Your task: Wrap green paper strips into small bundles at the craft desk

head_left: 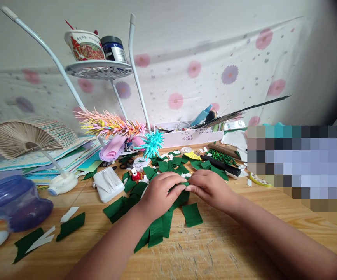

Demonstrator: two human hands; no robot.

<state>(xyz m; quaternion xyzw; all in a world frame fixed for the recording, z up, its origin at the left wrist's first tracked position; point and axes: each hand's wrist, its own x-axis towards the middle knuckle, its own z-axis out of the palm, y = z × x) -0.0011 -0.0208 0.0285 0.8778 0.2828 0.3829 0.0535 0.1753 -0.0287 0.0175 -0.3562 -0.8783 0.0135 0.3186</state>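
Observation:
My left hand (161, 194) and my right hand (212, 188) meet over the middle of the wooden table, thumbs and fingers pinched. Between the fingertips shows a small strip of dark green crepe paper (183, 184), mostly hidden by the fingers. Beneath and around the hands lie many cut pieces of the same paper, some overlapping. One loose green square (192, 214) rests below the right hand. Behind the left hand stands a small red bottle (135, 175) with a white cap.
A white box (108, 184) lies left of the hands. Behind them are a black-handled tool (220, 165), a roll of yellow tape (260, 180) and a turquoise spiky flower (153, 144). A purple container (16, 202) sits far left. A white stand (100, 70) rises at the back; the right side is pixelated.

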